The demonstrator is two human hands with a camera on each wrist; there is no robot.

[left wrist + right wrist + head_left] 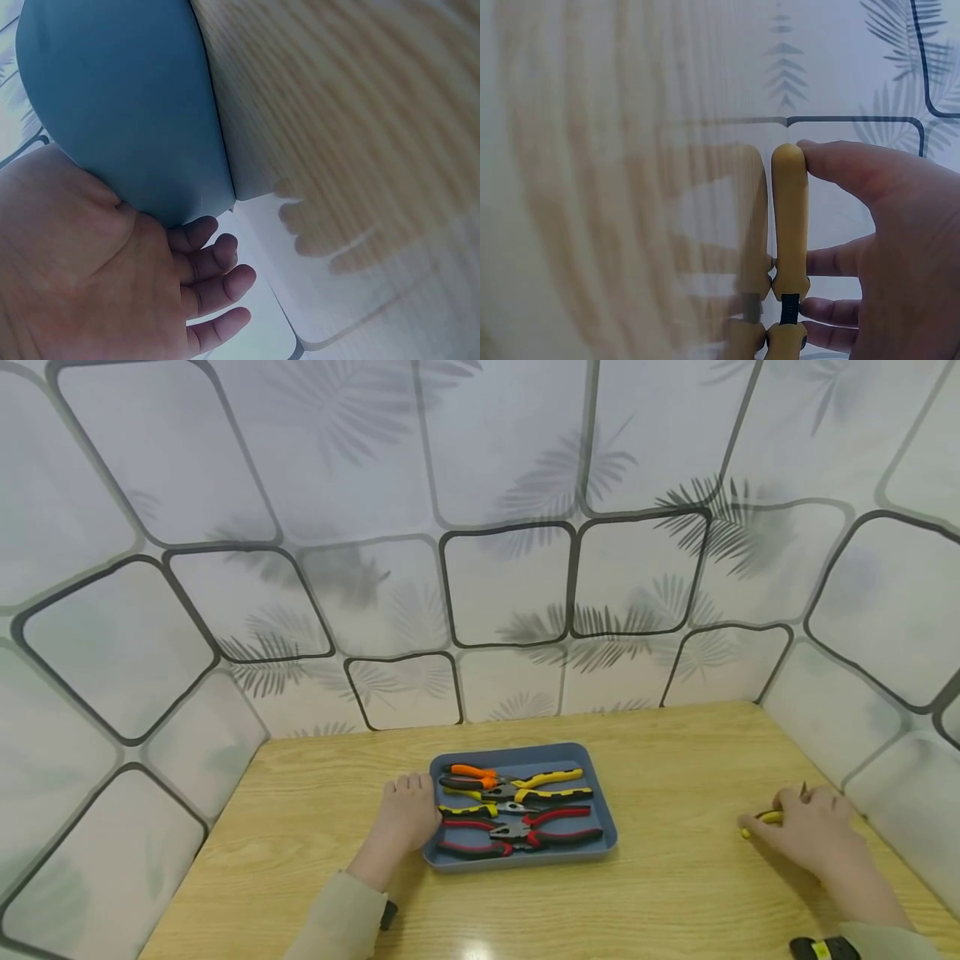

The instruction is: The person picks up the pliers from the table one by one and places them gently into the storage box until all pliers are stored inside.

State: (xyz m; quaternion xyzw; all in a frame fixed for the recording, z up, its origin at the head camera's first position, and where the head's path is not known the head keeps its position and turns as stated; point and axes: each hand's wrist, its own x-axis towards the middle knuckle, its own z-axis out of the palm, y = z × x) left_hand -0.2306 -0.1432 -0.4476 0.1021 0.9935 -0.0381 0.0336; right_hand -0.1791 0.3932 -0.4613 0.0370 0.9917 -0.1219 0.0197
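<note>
A blue-grey tray (525,865) on the wooden table holds several pliers with orange, yellow and red handles, all trimmed in black. My left hand (407,814) grips the tray's left side; in the left wrist view the palm meets the outer wall (127,97), the fingers curl loosely below, and the thumb is hidden behind the rim. Off to the right, my right hand (813,831) holds pliers with yellow-and-black handles (770,817) low over the table. In the right wrist view, thumb and fingers touch one yellow handle (789,217); the pliers' head is hidden.
The pale wooden table (675,777) reaches back to a wall (510,685) covered with outlined rounded squares and grey leaves. A similar side panel (892,760) rises close beside my right hand, and another (97,827) stands on the left.
</note>
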